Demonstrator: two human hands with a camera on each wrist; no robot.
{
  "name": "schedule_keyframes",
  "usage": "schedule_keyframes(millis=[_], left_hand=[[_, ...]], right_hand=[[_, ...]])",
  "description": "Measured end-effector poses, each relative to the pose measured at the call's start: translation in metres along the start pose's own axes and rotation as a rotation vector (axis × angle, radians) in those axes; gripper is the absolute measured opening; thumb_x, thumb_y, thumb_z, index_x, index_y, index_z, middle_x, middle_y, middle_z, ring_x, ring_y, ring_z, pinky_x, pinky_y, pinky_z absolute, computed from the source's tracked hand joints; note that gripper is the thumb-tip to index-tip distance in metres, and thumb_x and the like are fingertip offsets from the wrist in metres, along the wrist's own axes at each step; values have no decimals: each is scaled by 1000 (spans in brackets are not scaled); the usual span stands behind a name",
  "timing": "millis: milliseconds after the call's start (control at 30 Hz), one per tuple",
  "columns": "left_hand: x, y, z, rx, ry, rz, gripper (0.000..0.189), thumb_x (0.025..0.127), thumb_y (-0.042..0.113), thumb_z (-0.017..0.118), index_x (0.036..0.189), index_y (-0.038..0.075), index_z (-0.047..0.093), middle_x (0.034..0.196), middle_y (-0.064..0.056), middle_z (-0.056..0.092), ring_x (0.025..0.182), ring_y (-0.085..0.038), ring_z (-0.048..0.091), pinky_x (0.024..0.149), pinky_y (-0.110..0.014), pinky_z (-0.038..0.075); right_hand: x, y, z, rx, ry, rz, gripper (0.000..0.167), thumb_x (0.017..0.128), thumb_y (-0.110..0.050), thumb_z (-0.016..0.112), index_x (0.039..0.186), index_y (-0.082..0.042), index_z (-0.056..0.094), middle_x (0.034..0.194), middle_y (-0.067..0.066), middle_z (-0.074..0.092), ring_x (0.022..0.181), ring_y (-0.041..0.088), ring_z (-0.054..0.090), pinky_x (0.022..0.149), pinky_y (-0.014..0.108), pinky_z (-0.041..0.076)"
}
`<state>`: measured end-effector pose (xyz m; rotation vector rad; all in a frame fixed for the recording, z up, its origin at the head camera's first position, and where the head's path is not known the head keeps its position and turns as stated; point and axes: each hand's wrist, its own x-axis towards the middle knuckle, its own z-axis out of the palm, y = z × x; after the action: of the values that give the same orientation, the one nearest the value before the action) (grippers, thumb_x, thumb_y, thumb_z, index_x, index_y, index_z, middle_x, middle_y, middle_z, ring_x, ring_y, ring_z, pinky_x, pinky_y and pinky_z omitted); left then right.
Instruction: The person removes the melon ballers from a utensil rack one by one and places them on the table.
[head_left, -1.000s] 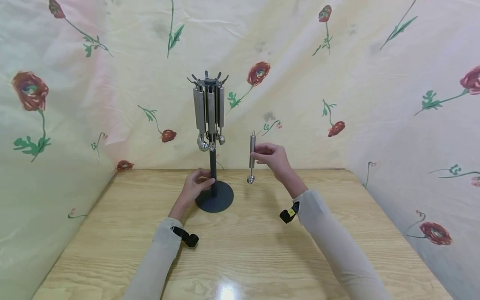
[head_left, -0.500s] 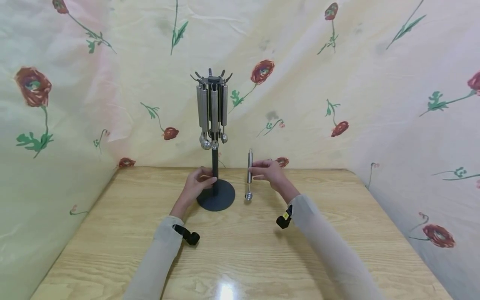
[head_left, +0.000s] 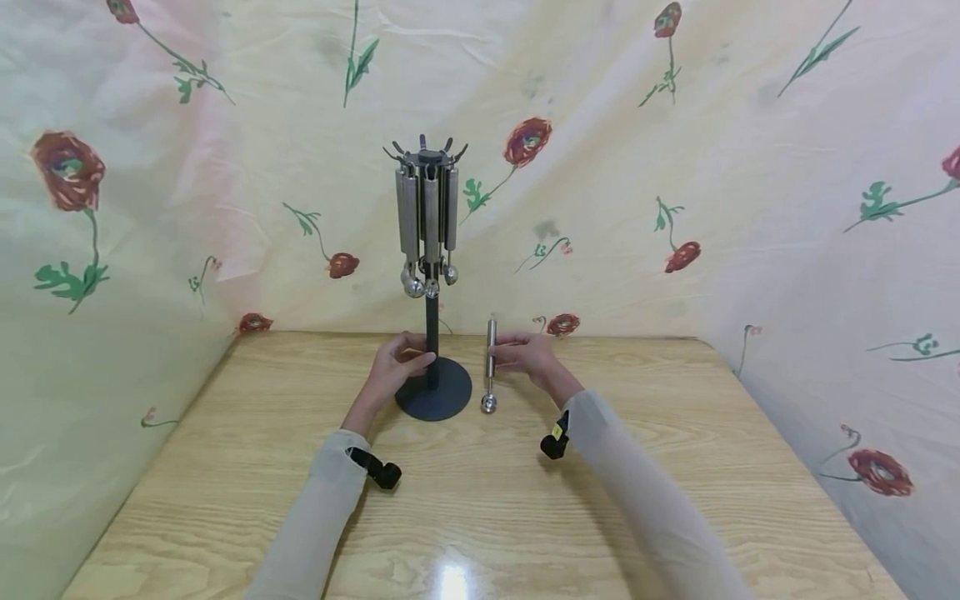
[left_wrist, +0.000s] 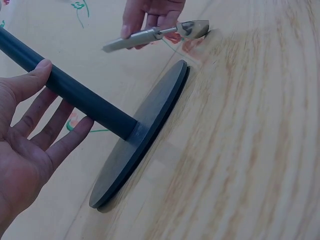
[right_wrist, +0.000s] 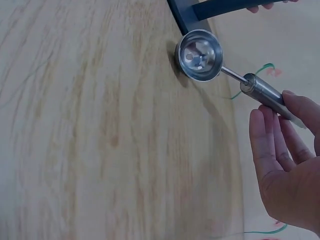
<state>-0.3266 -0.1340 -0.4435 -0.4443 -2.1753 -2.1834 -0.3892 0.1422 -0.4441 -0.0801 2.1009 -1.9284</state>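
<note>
Lowered toward the black rack's base [head_left: 453,402], one metal scoop [head_left: 491,369] is just beside it, pinched by the right hand [head_left: 529,355]; the left hand [head_left: 391,365] grips the pole [head_left: 432,321]. Other scoops [head_left: 431,212] hang above; this one is unhung.

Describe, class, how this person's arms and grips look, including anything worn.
The left sleeve and right sleeve are long, plain, pale grey-beige. At the wrists, the left device is black, the right device black with a yellow mark. The left grip and right grip are gloveless.
</note>
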Motion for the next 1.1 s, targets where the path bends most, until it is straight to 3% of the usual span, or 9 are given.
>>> schedule_keyframes(millis=[233,467,667,867,1100], left_hand=[[0,1,0,2,8,-9,30,95,4,71,121,-8,62,106,-3,66,95,-16,71,88,-39,63],[-1,2,1,14,15,-11,30,95,4,71,121,-7,62,107,-4,66,103,-32,71,89,-42,63],[-1,1,0,14,13,-7,29,95,4,70,121,-7,62,106,-3,67,98,-21,71,90,-44,63],[9,-18,-4,14,18,-17,29,96,4,70,123,-5,63,106,0,67,97,-18,70,89,-40,63],[12,-26,-4,15,32,-1,33,96,11,72,125,-3,63,106,2,66,107,-33,70,90,-41,63]], right_hand=[[7,11,4,19,43,64,35,92,-3,74,125,6,66,93,10,78,80,18,75,85,39,64],[6,14,10,-9,81,82,36,94,-5,71,127,8,63,101,17,75,78,16,73,85,35,64],[6,15,15,-39,108,67,34,94,-3,71,124,11,64,91,12,76,72,13,71,77,31,65],[8,17,20,-55,148,76,30,93,-2,71,120,10,67,84,8,76,69,11,69,70,27,64],[8,16,25,-86,168,70,29,93,-1,71,118,12,67,87,13,76,69,12,69,68,27,63]])
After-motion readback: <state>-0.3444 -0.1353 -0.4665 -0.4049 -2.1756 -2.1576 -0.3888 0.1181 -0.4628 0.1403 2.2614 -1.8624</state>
